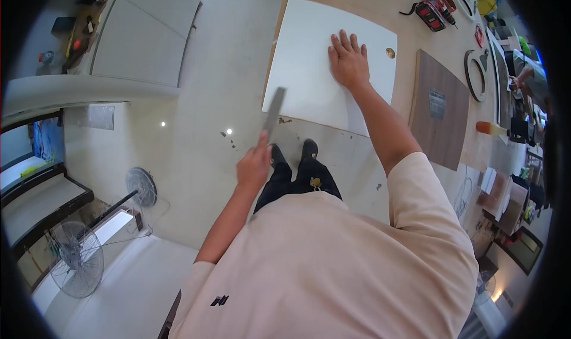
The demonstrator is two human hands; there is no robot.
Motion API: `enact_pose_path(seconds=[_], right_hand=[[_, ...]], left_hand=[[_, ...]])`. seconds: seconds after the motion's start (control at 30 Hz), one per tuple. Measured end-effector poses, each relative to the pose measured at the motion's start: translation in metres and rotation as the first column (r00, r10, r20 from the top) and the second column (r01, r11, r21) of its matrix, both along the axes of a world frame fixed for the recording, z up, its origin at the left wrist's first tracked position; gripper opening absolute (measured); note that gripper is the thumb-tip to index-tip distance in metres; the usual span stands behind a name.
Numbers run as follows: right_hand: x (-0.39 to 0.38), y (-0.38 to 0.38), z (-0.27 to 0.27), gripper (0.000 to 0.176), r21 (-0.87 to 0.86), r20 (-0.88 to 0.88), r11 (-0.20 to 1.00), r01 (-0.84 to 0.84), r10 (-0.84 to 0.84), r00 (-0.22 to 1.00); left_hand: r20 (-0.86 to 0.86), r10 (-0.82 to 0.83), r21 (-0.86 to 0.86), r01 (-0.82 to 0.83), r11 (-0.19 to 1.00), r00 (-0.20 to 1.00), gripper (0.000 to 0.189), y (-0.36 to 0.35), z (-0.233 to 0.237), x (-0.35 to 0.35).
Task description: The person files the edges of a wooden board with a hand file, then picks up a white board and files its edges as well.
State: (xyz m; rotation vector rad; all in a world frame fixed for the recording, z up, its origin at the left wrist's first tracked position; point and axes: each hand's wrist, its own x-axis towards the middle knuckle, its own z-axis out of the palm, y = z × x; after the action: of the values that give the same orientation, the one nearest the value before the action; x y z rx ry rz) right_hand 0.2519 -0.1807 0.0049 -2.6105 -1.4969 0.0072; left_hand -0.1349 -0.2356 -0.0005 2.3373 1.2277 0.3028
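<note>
Past the floor fan (141,186) on your left, your left hand (254,167) has its grip closed around the near end of a thin grey bar (274,111), whose far tip reaches the near edge of the white panel (309,83). The bar looks light and stiff, best held low. The panel lies flat on the desk (404,23); it looks stiff, smooth and likely to slide, so your right hand (349,64), spread open and gripping nothing, pins it near the small hole (390,52); a brown panel (440,116) lies further right

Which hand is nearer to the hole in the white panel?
Right. The right hand lies flat on the panel beside the hole; the left hand, off it, grips a grey strip.
</note>
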Motion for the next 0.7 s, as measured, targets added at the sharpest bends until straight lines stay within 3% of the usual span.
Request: enact_pose_path(seconds=[0.07, 0.17, 0.37, 0.47, 0.57, 0.7], right_hand=[[0.000, -0.005, -0.003, 0.053, 0.011, -0.018, 1.000, -0.002, 0.002, 1.000], [0.002, -0.006, -0.005, 0.053, 0.015, -0.018, 1.000, -0.014, 0.014, 1.000], [0.001, -0.008, -0.002, 0.052, 0.047, -0.057, 0.998, -0.043, 0.045, 0.997], [0.001, -0.008, -0.001, 0.053, 0.032, -0.051, 0.998, -0.046, 0.047, 0.998], [0.004, -0.011, 0.000, 0.054, 0.043, -0.064, 0.996, -0.083, 0.085, 0.994], [-0.001, -0.018, -0.001, 0.056, 0.066, -0.053, 0.990, -0.124, 0.128, 0.990]], left_hand=[[0.084, -0.039, 0.083, 0.032, 0.996, 0.996, 0.054, 0.009, -0.009, 0.052], [0.086, -0.041, 0.125, 0.030, 0.992, 0.995, 0.054, 0.012, 0.003, 0.072], [-0.009, 0.053, -0.031, -0.054, 0.998, 0.999, 0.052, -0.041, 0.004, -0.015], [0.068, 0.028, 0.071, -0.032, 0.997, 0.997, 0.051, -0.025, -0.006, 0.049], [-0.051, -0.004, -0.088, 0.000, 0.996, 0.999, 0.050, -0.003, 0.027, 0.095], [0.082, 0.128, -0.060, -0.123, 0.991, 0.988, 0.052, -0.019, 0.035, 0.038]])
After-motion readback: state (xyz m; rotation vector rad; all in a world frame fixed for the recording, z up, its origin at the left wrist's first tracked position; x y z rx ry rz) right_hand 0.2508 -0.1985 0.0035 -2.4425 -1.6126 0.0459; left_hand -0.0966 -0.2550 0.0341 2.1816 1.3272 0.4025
